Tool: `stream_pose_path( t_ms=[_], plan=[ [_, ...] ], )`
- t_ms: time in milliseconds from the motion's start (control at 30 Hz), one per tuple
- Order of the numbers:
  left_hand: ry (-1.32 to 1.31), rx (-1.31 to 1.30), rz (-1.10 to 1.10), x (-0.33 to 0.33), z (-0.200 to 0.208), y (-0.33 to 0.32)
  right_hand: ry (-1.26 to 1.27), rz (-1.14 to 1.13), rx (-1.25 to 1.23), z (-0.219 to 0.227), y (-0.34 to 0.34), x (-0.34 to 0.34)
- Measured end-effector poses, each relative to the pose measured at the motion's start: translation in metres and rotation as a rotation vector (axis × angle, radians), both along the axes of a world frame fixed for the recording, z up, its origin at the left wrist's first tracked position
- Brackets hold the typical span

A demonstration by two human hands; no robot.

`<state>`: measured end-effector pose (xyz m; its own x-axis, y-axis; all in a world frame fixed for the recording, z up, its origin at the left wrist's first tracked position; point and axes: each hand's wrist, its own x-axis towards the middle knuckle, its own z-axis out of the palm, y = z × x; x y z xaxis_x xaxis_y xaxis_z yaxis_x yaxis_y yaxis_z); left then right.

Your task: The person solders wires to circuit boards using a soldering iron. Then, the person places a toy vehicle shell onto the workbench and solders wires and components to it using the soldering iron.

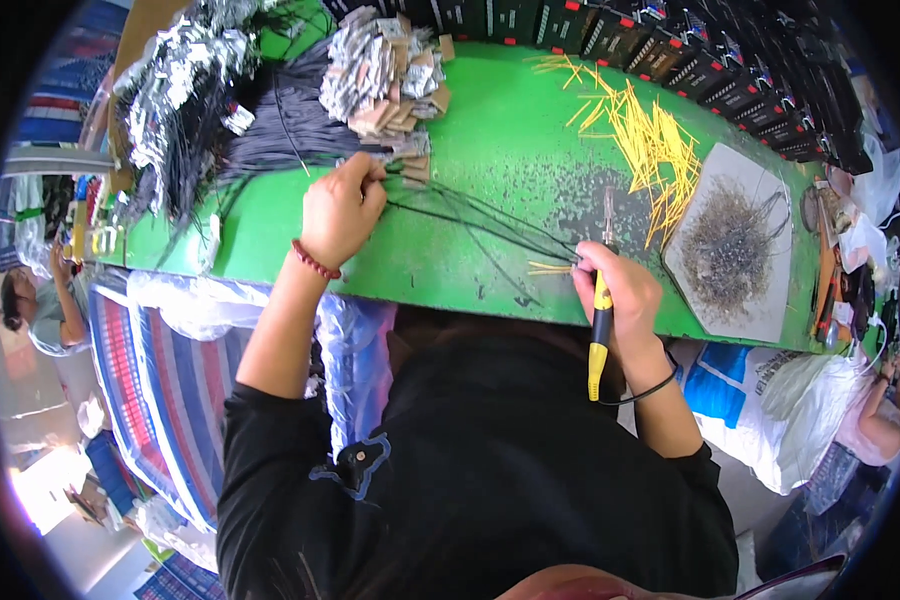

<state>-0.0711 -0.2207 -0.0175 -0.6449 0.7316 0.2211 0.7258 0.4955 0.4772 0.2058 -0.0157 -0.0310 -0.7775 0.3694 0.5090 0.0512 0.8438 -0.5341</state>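
My left hand (342, 205), with a red bead bracelet on the wrist, is closed on thin black wires (470, 217) at the table's middle left. The wires stretch loosely to my right hand (625, 290). That hand wraps round a yellow and black soldering iron (600, 335), its metal tip directed to the far side and its cord hanging by my wrist. Wire ends also seem pinched at the right fingertips, though the fingers partly hide them. A few short yellow pieces (550, 268) show just left of those fingertips.
Loose yellow strips (650, 145) lie at the far right. Beside them a pale board (698, 262) bears a dark, tangled heap (730, 245). Black wire bundles (280, 125) with cardboard-tagged ends (385, 75) fill the back left. Black boxes (610, 40) line the green table's (505, 100) far edge.
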Motion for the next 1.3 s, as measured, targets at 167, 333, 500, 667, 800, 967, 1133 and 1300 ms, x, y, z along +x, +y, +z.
stream_pose_path(
  t_ms=[167,333,500,667,800,967,1133,1300],
  plan=[
    [-0.446,0.285,0.08,-0.01,-0.021,-0.016,-0.069,-0.002,-0.01,-0.002,0.005,0.003],
    [-0.738,0.716,0.428,-0.033,-0.029,-0.066,0.031,0.058,-0.081,-0.01,0.003,0.005],
    [-1.139,1.303,0.345,-0.097,0.013,-0.098,0.017,-0.008,-0.022,-0.007,-0.002,0.006],
    [-0.862,1.26,0.191,-0.066,0.071,-0.068,-0.026,0.027,-0.08,-0.006,0.009,0.008],
    [-0.378,0.501,0.145,0.019,0.097,0.003,-0.015,0.021,-0.072,-0.004,0.011,0.008],
    [-0.136,0.057,-0.559,0.106,0.063,0.076,-0.042,0.039,-0.141,-0.006,0.005,0.01],
    [-0.138,-0.116,-0.614,0.124,0.04,0.081,0.067,0.162,-0.388,-0.011,0.0,0.009],
    [-0.118,-0.14,-0.572,0.128,0.036,0.09,0.285,0.109,-0.568,-0.025,0.008,0.016]
  ],
)
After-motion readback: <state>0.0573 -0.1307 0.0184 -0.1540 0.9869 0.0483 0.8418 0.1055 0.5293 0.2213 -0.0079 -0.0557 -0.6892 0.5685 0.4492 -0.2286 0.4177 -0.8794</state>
